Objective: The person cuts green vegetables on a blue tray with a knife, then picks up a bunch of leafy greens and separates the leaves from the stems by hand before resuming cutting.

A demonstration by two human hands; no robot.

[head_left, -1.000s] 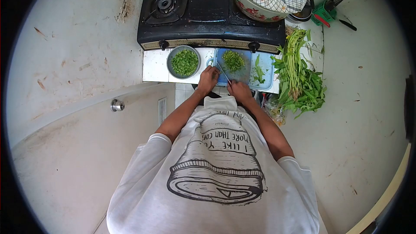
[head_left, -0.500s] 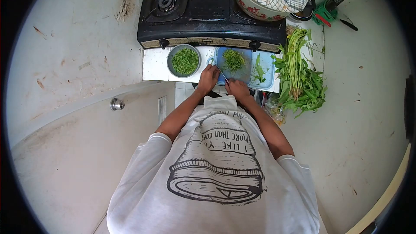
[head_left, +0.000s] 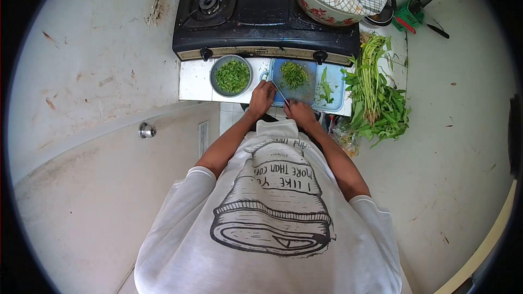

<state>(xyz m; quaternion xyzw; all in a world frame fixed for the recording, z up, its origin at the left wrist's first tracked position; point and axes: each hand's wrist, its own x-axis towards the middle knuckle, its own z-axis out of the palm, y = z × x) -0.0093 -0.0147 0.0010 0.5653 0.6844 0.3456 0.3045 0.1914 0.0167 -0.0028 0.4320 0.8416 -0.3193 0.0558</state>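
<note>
My right hand [head_left: 299, 112] is closed around the handle of a small knife [head_left: 280, 93]. Its thin blade slants up and left across the near edge of the blue cutting board [head_left: 306, 91]. At the blade's tip my left hand [head_left: 263, 97] has its fingers curled together; whether they pinch the tip or a scrap of green is too small to tell. A pile of finely chopped greens [head_left: 295, 75] lies on the board beyond both hands. Left of the board is a grey bowl [head_left: 212, 84] holding more chopped greens.
A light-blue tray [head_left: 339, 100] under the board carries loose leaves [head_left: 326, 86]. Long-stemmed leafy greens [head_left: 376, 87] hang over the counter's right side. Behind stands a black gas stove [head_left: 261, 5] with a cloth-covered pot [head_left: 327, 11]. A green basket [head_left: 409, 15] of utensils sits back right.
Almost nothing differs. Both hands and the knife hold nearly the same place, with the blade turned very slightly and looking brighter.
</note>
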